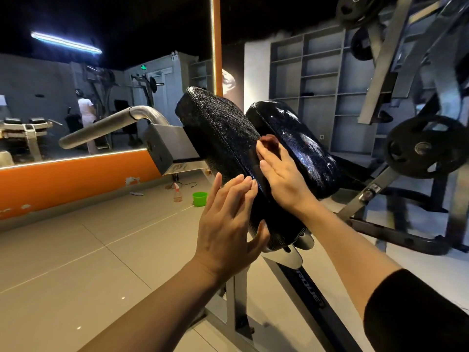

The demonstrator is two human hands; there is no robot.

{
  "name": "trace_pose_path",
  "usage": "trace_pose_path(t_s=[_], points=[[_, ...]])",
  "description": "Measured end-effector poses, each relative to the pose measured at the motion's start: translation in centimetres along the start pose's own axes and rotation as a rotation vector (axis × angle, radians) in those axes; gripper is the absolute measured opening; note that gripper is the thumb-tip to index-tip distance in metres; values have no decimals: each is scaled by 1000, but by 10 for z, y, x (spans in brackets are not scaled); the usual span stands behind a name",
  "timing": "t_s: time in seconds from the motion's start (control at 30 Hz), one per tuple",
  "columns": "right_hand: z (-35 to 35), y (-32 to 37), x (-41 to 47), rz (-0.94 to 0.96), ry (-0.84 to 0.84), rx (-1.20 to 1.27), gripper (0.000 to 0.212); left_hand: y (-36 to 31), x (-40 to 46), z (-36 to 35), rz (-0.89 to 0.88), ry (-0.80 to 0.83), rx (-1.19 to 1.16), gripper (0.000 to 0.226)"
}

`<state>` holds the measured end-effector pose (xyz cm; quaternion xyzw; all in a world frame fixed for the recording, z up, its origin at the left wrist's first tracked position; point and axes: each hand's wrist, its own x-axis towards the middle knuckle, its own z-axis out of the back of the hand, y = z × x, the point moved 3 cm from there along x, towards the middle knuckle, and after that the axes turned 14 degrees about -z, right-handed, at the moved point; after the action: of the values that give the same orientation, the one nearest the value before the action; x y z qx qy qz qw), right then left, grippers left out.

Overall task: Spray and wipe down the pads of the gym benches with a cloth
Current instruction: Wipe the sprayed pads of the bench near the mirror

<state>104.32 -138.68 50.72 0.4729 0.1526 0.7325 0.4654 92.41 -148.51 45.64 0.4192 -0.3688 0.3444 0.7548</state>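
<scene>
- Wiping in progress, by the look of it: two black pads sit tilted side by side on a gym machine frame, left pad [218, 130] textured, right pad [297, 143] glossy, possibly wet.
- Right hand [281, 179] lies in the gap between the pads, fingers [264, 151] straight and together, pressing on a small reddish-brown scrap, probably the cloth [270, 143]; mostly hidden, cannot tell its extent.
- Left hand [228, 224] flat against the left pad's lower edge, fingers straight and slightly spread, holding nothing, seemingly steadying the pad.
- Spray bottle [178, 195] stands on the floor well apart from the hands, beside a green tub [200, 198].
- Beyond: steel handle bar [106, 123], mirror with orange trim, weight plate [425, 148], grey shelving.
- Risks, as judged: cloth so small it slips into the gap between pads; bare fingers doing the wiping instead; left pad going unsprayed with the bottle out of reach; slick surface letting the pressing hand skid.
</scene>
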Motion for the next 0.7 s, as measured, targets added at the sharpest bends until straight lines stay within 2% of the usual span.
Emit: trace_pose_path(t_s=[0.13, 0.23, 0.3, 0.33, 0.4, 0.47, 0.7], points=[[12, -37, 18, -271, -38, -56, 41, -1, 0, 2, 4, 34, -2, 56], [26, -42, 6, -414, -203, -87, 38, -1, 1, 5, 0, 50, 1, 55], [27, -18, -15, -287, -273, 21, 39, 0, 1, 6, -6, 57, -1, 55], [24, -2, -26, -180, -251, 89, 39, 0, 1, 6, -9, 60, 4, 56], [13, 25, -43, 27, -116, 122, 45, 0, 1, 5, -22, 70, 16, 58], [2, 24, -46, 96, -23, 57, 49, 0, 0, 5, -29, 72, 21, 60], [27, -44, -27, -372, -115, -98, 41, -2, 0, 7, -1, 93, 13, 58]])
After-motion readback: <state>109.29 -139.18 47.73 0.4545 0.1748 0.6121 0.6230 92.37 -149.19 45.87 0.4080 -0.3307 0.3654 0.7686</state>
